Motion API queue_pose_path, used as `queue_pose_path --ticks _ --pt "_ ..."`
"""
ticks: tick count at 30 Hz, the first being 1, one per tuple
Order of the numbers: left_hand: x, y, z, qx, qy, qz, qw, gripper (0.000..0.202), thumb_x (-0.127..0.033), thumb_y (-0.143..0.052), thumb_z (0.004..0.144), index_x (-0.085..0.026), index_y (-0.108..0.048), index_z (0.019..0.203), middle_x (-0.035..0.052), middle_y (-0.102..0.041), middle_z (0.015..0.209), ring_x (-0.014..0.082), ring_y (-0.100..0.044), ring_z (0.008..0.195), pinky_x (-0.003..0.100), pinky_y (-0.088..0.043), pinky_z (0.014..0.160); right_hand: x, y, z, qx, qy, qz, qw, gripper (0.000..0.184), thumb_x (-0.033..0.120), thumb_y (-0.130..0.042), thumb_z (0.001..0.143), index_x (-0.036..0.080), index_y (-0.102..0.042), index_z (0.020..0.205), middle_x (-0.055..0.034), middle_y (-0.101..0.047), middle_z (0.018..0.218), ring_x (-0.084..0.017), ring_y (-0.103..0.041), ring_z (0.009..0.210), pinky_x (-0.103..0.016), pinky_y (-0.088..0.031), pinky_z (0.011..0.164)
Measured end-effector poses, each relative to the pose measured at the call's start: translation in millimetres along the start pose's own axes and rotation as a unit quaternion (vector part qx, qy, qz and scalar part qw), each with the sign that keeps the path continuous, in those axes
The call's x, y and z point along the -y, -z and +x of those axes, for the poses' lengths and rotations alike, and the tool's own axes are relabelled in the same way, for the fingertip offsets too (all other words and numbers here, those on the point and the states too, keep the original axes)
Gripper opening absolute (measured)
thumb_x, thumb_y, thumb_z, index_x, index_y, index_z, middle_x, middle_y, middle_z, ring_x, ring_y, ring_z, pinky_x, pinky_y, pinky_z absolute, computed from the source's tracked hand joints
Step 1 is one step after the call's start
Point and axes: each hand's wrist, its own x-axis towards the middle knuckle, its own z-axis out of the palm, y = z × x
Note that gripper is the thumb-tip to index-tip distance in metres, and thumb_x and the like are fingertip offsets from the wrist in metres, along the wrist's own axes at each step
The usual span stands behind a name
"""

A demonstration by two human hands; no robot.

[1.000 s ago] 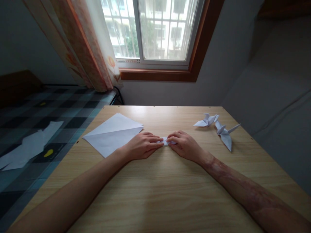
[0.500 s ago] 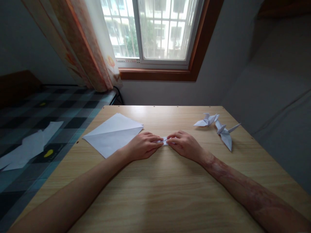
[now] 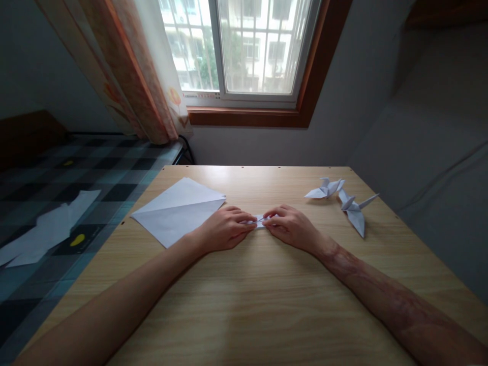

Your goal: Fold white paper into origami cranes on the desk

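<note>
A small piece of folded white paper (image 3: pixel 261 223) lies at the middle of the table, mostly covered by my fingers. My left hand (image 3: pixel 229 227) presses on its left end, fingers together. From the other side, my right hand (image 3: pixel 290 223) pinches its right end. Only a short strip of the paper shows between the fingertips, so its full shape is hidden. To the left, a large creased white sheet (image 3: pixel 179 203) lies flat, turned cornerwise, close to my left wrist. Two folded paper cranes, a farther one (image 3: pixel 322 190) and a nearer one (image 3: pixel 354 216), stand beyond my right hand.
The light wooden table (image 3: pixel 244 305) reaches toward a window (image 3: pixel 259 51) with a brown frame. On the left, white paper scraps (image 3: pixel 53 229) lie on a bed with a checked cover (image 3: pixel 125 162). An orange curtain (image 3: pixel 141 86) hangs beside the window.
Almost nothing differs. My right fingertips have shifted very slightly on the folded paper, and the whole view has moved a little.
</note>
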Motion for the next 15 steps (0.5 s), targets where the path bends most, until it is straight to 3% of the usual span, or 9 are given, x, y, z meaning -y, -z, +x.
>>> queue_pose_path --ticks 10,15 --pt "-2.9 0.9 1.4 -0.011 -0.006 0.010 1.000 0.032 -0.020 -0.061 0.104 -0.025 -0.078 0.131 0.0061 -0.082 0.133 0.0238 -0.078 0.111 0.043 -0.059 0.109 2.4 1.3 2.2 0.011 0.006 -0.017 1.000 0.012 0.017 -0.071 0.103 0.026 -0.079 0.105 -0.0070 -0.082 0.117 -0.025 -0.072 0.098 -0.041 -0.060 0.089" --pt "-4.9 4.5 1.4 -0.011 -0.010 -0.008 1.000 0.028 -0.037 -0.068 0.103 -0.022 -0.080 0.124 0.0078 -0.082 0.134 0.0253 -0.080 0.113 0.042 -0.061 0.106 4.0 6.3 1.5 0.034 0.027 -0.061 0.997 0.013 0.021 -0.072 0.103 0.026 -0.081 0.110 -0.0067 -0.083 0.121 -0.025 -0.072 0.095 -0.044 -0.059 0.088"
